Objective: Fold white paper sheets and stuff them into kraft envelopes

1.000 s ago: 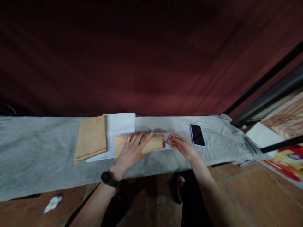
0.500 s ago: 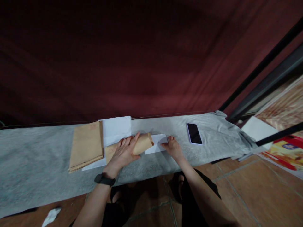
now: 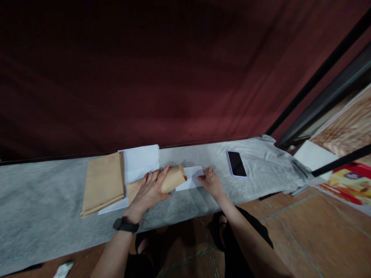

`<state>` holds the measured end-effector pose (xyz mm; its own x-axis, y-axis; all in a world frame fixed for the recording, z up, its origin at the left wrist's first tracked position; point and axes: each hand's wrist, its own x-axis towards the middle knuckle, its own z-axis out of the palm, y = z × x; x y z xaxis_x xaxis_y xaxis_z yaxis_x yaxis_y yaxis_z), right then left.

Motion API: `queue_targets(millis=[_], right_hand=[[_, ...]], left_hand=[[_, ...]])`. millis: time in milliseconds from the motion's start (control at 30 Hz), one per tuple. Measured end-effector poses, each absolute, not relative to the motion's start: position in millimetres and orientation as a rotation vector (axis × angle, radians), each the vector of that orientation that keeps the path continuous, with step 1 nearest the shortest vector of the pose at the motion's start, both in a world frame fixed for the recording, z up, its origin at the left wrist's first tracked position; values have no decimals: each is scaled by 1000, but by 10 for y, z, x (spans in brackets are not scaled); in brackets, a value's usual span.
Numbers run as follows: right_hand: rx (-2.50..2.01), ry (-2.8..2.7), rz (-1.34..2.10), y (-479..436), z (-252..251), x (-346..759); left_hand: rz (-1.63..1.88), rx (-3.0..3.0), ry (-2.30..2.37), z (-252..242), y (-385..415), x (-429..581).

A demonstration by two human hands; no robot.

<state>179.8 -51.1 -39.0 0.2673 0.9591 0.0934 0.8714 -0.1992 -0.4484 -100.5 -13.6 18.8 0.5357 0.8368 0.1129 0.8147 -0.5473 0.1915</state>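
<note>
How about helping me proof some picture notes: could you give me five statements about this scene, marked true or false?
1. The left hand rests on the curled brown paper. True.
2. The phone lies on the brown paper stack. False: it lies on the grey cloth.
3. The right hand is at the right end of a white paper. True.
4. The dark wristband is on the right arm. False: it is on the left arm.
5. The brown paper stack lies to the left of the left hand. True.
</note>
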Motion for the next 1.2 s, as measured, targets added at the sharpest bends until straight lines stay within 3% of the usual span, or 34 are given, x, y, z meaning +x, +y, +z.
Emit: queue_targets(millis=[400,867,1067,1200], right_hand=[[-2198,-1575,345,-496,-380,1714],[-1890,-1471,532,-457,-346,1767],[-1926,-1317,445,-417,-255,2025],[-1688,-1128,450,-381,-186,2099]], left_hand=[[295,2657,1397,155,-128,-1034],[322,2654,1373,143,-131,-1046],[312,2653,1387,148,-127,-1043],[293,2664,1413,149,-131,-1032]])
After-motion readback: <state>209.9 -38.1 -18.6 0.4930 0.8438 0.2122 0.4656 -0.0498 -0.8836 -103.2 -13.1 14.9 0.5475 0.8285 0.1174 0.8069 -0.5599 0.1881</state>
